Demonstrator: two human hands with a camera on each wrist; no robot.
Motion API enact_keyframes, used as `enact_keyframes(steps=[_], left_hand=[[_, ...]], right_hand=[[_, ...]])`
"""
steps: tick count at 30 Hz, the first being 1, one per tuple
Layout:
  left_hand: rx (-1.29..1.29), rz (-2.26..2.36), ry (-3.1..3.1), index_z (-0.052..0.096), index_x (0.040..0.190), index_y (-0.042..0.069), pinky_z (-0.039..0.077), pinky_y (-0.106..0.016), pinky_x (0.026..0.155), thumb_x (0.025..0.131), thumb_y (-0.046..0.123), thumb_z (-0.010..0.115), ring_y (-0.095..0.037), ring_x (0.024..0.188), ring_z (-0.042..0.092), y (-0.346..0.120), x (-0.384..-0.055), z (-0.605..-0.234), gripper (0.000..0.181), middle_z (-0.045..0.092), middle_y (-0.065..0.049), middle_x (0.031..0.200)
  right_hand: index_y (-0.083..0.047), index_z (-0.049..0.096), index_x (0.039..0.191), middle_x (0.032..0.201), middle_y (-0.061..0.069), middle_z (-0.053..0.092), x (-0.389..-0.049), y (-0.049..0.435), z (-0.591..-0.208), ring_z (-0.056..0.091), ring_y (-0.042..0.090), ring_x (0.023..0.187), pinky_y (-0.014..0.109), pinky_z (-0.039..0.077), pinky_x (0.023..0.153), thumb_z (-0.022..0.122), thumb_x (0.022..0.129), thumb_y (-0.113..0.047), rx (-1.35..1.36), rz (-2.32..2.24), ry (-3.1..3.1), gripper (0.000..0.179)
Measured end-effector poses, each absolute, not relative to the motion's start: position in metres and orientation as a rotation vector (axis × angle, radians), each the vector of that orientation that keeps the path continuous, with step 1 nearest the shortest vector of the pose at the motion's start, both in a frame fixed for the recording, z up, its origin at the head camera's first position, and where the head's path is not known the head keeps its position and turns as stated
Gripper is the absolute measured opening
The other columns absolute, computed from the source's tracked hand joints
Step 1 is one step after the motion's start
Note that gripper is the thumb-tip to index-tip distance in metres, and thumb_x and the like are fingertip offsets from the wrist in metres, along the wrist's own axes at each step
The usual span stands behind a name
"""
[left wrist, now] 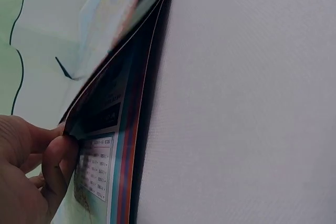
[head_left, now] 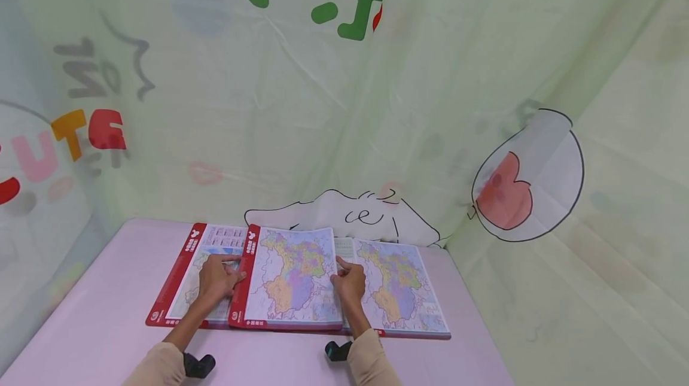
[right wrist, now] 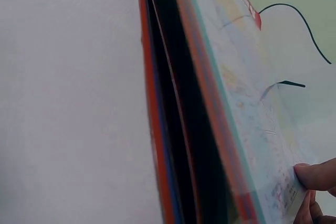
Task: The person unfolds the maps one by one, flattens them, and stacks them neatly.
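A map sheet (head_left: 293, 278) with a red left border lies across the middle, raised a little over the sheets below it. My left hand (head_left: 216, 278) pinches its left edge; in the left wrist view the thumb and finger (left wrist: 60, 158) grip that edge. My right hand (head_left: 350, 283) holds the right edge, with the thumb (right wrist: 315, 176) on the printed face and fingers beneath. Under it, to the left, lies another red-bordered map sheet (head_left: 177, 278). A third map sheet (head_left: 395, 284) shows on the right, its left part hidden.
The sheets rest on a pale pink table (head_left: 269, 362) near its back edge. A pale green printed curtain (head_left: 430, 105) hangs behind the table and along its sides. Dark wrist devices (head_left: 199, 366) sit on both of my wrists.
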State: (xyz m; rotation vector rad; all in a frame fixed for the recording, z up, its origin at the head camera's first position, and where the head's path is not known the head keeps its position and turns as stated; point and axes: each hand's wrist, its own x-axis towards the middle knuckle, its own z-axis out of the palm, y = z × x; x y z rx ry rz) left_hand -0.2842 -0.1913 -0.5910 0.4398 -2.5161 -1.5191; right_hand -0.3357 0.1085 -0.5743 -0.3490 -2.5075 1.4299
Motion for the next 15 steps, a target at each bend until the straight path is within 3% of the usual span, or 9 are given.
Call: enact_keyframes(steps=[6,15], left_hand=[[0.384,-1.497,-2.519,0.067,0.144,-0.004,0.048,-0.025,0.045,0.093,0.008,0.083,-0.021,0.045,0.062,-0.191,-0.284,-0.592,0.055,0.062,-0.011,0.069],[0.355,-1.427,-2.538,0.067,0.143,-0.005,0.047,-0.026,0.046,0.094,0.008,0.082,-0.019,0.05,0.062,-0.204,-0.279,-0.589,0.054,0.068,-0.014,0.073]], right_hand=[[-0.011,0.082,0.127,0.084,0.012,0.072,-0.333,0.117,-0.57,0.062,0.021,0.073,0.036,0.042,0.068,0.078,0.081,0.01,-0.284,1.356,-2.484,0.05],[-0.012,0.081,0.13,0.084,0.011,0.069,-0.344,0.148,-0.575,0.056,0.018,0.063,0.031,0.03,0.054,0.073,0.086,0.011,-0.269,1.292,-2.446,0.05]])
